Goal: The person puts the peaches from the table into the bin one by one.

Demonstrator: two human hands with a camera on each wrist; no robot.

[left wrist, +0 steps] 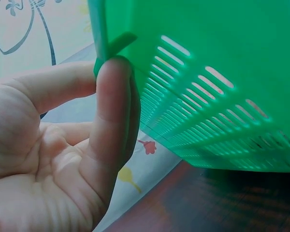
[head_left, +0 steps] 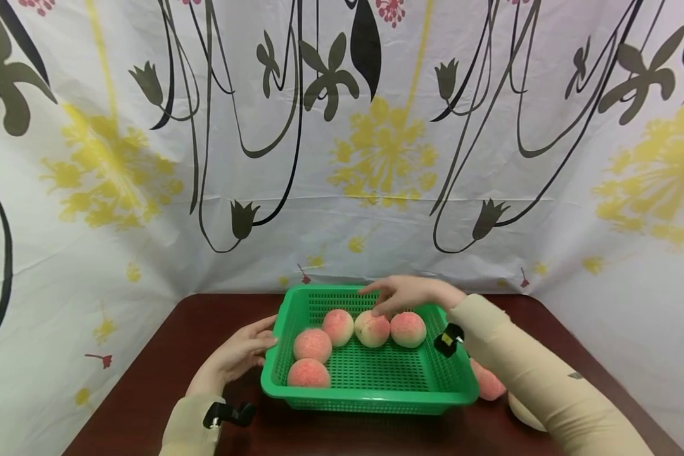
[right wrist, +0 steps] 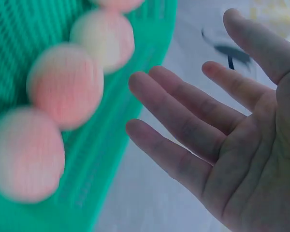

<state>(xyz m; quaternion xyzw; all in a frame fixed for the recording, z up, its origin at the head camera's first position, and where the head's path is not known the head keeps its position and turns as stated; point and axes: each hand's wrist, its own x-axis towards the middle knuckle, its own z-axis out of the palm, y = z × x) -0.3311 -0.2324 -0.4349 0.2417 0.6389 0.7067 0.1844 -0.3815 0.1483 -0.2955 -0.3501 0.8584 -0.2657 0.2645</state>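
A green plastic basket (head_left: 376,396) with slotted walls stands on the dark table. Several pink and cream peaches lie in it, in a bent row along its left and back sides; one peach (head_left: 310,373) is at the front left corner and another peach (head_left: 408,330) at the row's right end. My left hand (head_left: 236,356) pinches the basket's left rim, the grip showing closely in the left wrist view. Over the back of the basket hovers my right hand (head_left: 405,293), fingers spread and holding nothing in the right wrist view (right wrist: 232,135).
Right of the basket, a pink peach (head_left: 487,381) and a paler round fruit (head_left: 525,413) lie on the table (head_left: 222,313), partly hidden by my right sleeve (head_left: 541,373). A flower-printed white cloth (head_left: 342,247) hangs behind the table and along both sides.
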